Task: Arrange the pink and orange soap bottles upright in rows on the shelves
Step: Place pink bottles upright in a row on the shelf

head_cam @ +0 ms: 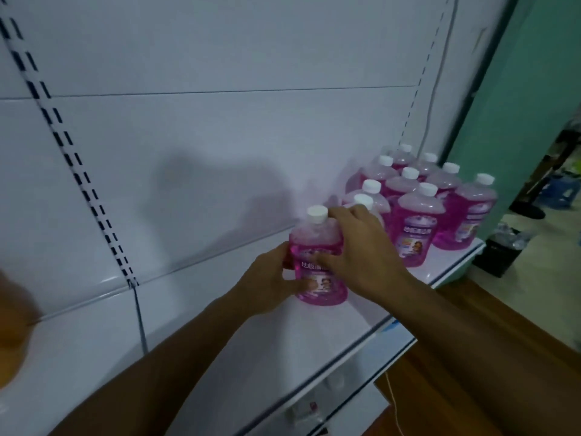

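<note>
Leftmost, an orange blur (11, 335) fills the frame's edge, too smeared to tell what it is. Beside it runs the white shelf (251, 350), smooth and glossy, backed by a white panel (220, 136) with two slotted uprights.

Next comes the left hand (270, 281), its fingers curled round the lower left side of a pink soap bottle (317, 262), thumb across the label. This bottle stands upright on the shelf, just left of the others and near the front edge. It is clear plastic with a rounded shoulder, pink liquid inside, a white ribbed screw cap and a printed label.

The right hand (361, 250) covers the bottle's right shoulder, fingers bent round it and reaching onto the label, so both hands hold the same bottle in a narrow grip.

Further right stands a group of pink bottles (418, 228) of the same shape, upright in rows that run back toward the panel. Nine white caps can be counted there, making ten bottles with the held one. One bottle is partly hidden behind the right hand.

At the far right lie a green wall (518, 105) and a brown floor (503, 357).
</note>
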